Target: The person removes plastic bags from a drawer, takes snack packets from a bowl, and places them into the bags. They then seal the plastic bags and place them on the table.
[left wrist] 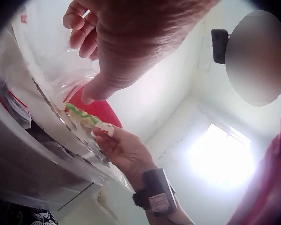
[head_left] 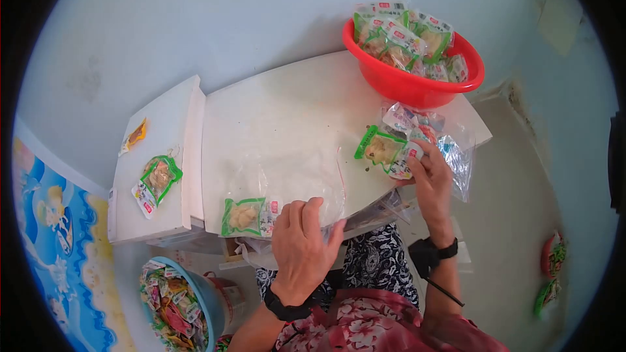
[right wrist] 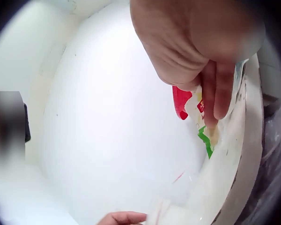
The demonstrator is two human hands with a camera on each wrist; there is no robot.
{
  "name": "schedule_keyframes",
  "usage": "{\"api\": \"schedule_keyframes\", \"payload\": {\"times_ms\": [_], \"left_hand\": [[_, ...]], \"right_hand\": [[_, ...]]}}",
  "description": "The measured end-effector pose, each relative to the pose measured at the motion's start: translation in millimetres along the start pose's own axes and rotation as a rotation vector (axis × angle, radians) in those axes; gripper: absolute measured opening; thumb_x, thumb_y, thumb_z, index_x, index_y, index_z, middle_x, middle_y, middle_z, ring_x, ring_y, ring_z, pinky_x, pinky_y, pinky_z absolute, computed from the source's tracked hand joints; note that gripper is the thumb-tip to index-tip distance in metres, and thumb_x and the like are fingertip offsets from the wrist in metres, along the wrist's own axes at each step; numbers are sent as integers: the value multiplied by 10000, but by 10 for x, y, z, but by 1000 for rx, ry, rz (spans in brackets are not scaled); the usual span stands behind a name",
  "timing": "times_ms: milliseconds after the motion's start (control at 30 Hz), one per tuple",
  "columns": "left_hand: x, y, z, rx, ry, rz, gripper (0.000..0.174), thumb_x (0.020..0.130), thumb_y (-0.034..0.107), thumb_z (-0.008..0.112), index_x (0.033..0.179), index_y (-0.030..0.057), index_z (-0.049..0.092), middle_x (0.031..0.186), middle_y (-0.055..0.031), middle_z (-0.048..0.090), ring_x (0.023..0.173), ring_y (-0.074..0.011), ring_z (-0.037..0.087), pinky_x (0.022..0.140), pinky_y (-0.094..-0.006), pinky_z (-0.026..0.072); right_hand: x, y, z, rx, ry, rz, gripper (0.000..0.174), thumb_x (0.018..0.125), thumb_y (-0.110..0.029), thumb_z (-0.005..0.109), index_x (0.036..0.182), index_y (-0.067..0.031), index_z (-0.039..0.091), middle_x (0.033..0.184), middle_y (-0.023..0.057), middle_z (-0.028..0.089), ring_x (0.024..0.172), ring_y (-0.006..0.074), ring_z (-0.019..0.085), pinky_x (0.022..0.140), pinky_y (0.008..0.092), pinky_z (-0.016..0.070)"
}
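Between thumb and fingers, the right hand (head_left: 432,179) (left wrist: 129,152) (right wrist: 192,47) pinches the white end of a green-edged food packet (head_left: 381,150) (left wrist: 86,118) (right wrist: 205,140), held over the table's right side. The left hand (head_left: 301,238) (left wrist: 136,42) (right wrist: 124,217) rests on a clear plastic bag (head_left: 326,176), fingers loosely bent and thumb apart. Another green-edged packet (head_left: 242,216) lies at the table's front edge, left of that hand; its right end is partly covered by the fingers. Whether it lies inside the bag, I cannot tell.
A red basin (head_left: 417,88) full of packets stands at the back right, with clear packaging (head_left: 456,156) before it. On the raised left surface (head_left: 134,156) lie a green-edged packet (head_left: 158,178) and an orange one (head_left: 135,135). A blue bucket (head_left: 207,300) of wrappers stands below.
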State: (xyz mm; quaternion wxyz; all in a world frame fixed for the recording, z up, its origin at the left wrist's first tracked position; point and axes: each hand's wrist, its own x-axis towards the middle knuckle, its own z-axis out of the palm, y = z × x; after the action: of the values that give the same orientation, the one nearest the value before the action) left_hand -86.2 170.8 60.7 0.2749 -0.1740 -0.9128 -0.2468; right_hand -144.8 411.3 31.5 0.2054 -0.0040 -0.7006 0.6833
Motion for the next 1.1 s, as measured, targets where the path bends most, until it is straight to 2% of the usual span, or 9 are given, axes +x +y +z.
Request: {"api": "schedule_keyframes", "payload": {"times_ms": [200,300,667,767,867,900,1000,1033,1100], "left_hand": [[-2,-112,19,-38,55,24,336,790,13,768,1078,41,597,798,-75,573,682,-268,565,774,-423,524],[40,-109,-30,-53,88,17,287,801,-11,748,1047,41,611,764,-73,579,621,-260,556,826,-440,552],[46,2,-175,-109,183,50,196,829,-15,727,994,46,640,759,-71,617,617,-276,589,867,-490,575],[69,48,-219,-115,175,88,189,835,-11,711,1005,37,643,807,-93,621,692,-304,612,720,-455,538],[97,68,-226,-134,189,157,233,803,-22,707,1023,32,648,834,-96,608,738,-300,617,638,-432,477],[101,74,-233,-137,190,168,246,794,-23,709,1027,32,650,833,-92,604,738,-298,615,643,-425,480],[100,56,-267,-140,204,190,294,755,-24,714,1039,30,661,827,-75,592,735,-283,610,659,-401,483],[111,55,-298,-148,205,195,297,751,-20,715,1039,28,662,831,-73,591,739,-280,610,662,-400,483],[107,52,-318,-171,197,206,306,741,-10,717,1041,26,666,844,-69,592,752,-272,610,670,-397,484]], "right_hand": [[-282,-210,-407,74,-141,127,217,1025,-34,577,1240,-2,588,1004,65,720,883,103,689,720,270,587],[-421,-369,-309,262,-235,189,214,1025,-42,591,1235,-3,591,1012,66,724,901,102,688,758,272,576],[-379,-468,381,255,-459,300,207,1049,-68,573,1244,1,570,1035,78,729,912,120,699,705,268,592],[-349,-477,629,223,-525,297,217,1032,-34,567,1246,3,572,1009,72,723,920,115,684,735,259,571],[-269,-326,888,176,-618,126,254,1004,-16,574,1255,21,567,1004,70,704,924,120,655,767,269,547],[-236,-330,934,-11,-638,-58,283,990,-40,586,1263,33,564,1022,70,683,923,121,624,788,280,520],[-245,-308,1114,35,-691,108,309,981,-83,616,1266,28,570,1011,80,680,898,124,613,780,291,511],[-251,-319,1216,141,-681,179,318,982,-120,628,1261,23,572,944,84,679,879,106,605,742,282,497],[-173,-193,1330,32,-697,177,318,990,-136,628,1258,26,569,902,85,670,855,109,608,702,285,490]]}}
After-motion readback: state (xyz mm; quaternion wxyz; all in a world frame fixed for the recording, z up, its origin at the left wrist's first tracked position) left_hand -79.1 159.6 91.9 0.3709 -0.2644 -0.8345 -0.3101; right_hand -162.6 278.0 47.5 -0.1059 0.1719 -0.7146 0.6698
